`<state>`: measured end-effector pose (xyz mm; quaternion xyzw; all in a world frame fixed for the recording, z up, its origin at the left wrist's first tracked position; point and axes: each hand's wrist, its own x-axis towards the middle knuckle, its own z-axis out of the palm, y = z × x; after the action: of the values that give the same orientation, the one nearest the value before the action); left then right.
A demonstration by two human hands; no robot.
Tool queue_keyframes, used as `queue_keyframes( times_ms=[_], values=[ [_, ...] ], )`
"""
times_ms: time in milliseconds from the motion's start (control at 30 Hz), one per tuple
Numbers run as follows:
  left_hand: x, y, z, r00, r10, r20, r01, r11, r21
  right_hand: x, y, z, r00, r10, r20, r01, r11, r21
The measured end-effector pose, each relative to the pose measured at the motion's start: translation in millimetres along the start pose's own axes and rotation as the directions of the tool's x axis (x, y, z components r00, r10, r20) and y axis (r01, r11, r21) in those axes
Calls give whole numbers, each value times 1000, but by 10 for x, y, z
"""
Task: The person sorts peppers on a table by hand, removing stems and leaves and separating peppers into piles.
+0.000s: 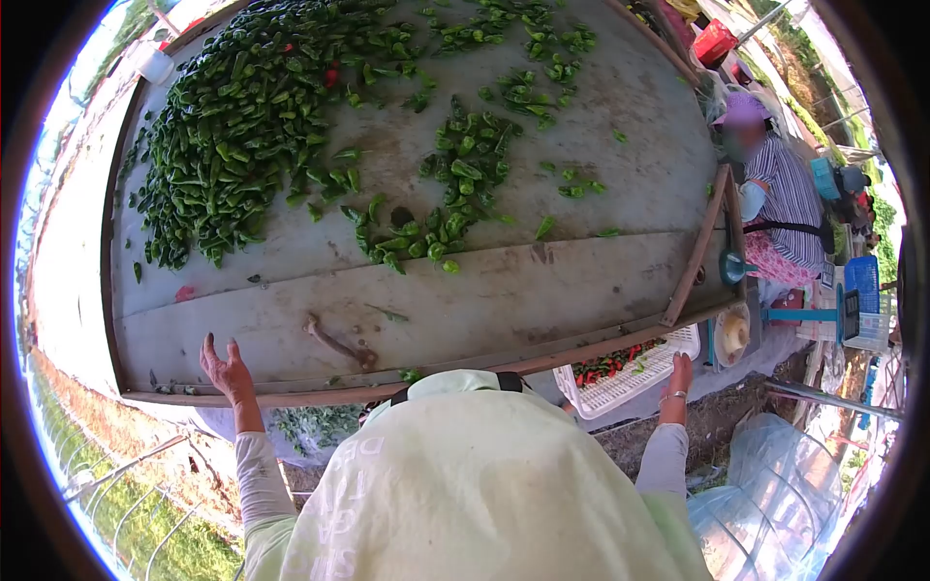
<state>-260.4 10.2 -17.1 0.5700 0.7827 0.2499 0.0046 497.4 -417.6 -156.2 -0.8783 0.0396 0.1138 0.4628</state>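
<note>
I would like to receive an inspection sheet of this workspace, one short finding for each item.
Surface: grey tabletop, stained, with a wooden rim.
Job's things: green peppers heaped at far left, scattered towards the middle; white basket beyond the near-right edge, holding red peppers and some green.
Clutter: brown stick-like piece near the front edge.
Grip: left hand bare, fingers spread, holding nothing; right hand bare, near the basket, contact unclear.
Cables: nothing seen.
Surroundings: co-worker in striped top at right; blue crate nearby.
</note>
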Motion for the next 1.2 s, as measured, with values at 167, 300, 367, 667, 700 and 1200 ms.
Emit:
queue_keyframes(
  times_ms=[167,300,367,667,700,1200],
  values=[
    [373,857,1060,977,161,141,-170,984,58,-968,-1488,728,962,73,263,-71,997,-18],
    [426,1575,1539,939,-205,277,168,974,154,-1441,-1881,1494,810,-304,502,308,948,77],
    [478,1727,1772,920,-292,262,256,953,164,-1795,-2249,1822,676,-458,577,523,850,62],
    [542,2002,2046,923,-382,36,371,912,177,-2722,-3130,3500,56,-719,693,978,180,107],
    [545,1997,2039,918,-395,33,384,906,181,-2728,-3140,3633,15,-698,716,991,107,84],
    [563,1995,2094,928,-372,0,366,912,187,-1874,-3483,4063,70,-843,533,995,95,20]
  ],
)
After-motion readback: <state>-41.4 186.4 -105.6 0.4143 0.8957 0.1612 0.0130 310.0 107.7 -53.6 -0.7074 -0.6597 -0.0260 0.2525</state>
